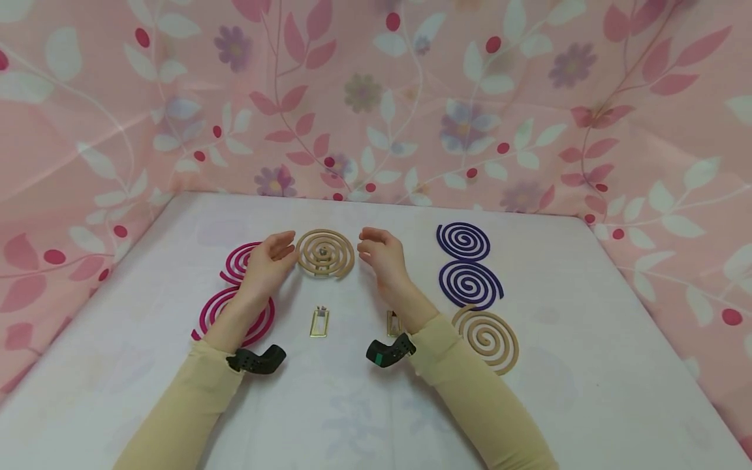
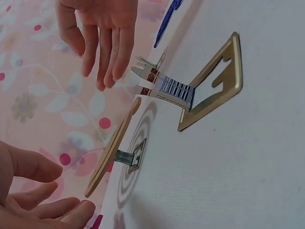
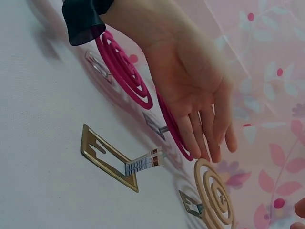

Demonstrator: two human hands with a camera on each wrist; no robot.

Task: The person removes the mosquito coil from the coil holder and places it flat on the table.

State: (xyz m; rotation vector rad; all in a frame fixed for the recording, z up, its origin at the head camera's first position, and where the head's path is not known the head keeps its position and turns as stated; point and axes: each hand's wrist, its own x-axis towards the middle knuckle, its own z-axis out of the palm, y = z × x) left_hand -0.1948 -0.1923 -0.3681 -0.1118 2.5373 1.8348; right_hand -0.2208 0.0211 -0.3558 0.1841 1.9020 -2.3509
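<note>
A tan mosquito coil [image 1: 325, 254] sits raised on a small metal stand [image 2: 138, 155] between the two hands. The left hand [image 1: 266, 264] is at its left edge, fingers loosely bent; whether they touch it I cannot tell. On the other side, the right hand [image 1: 383, 258] stands a little apart from the coil, palm facing inward, holding nothing. Nearer on the table lies a brass-coloured stand [image 1: 319, 322] with an upright tab. Another stand [image 1: 393, 322] is partly hidden behind the right wrist.
Two pink coils [image 1: 205, 313] lie on the left, partly covered by the left arm. On the right are two dark blue coils [image 1: 468, 284] and a second tan coil [image 1: 490, 339] beside the right sleeve. A floral curtain [image 1: 376, 117] hangs behind the white table [image 1: 587, 391].
</note>
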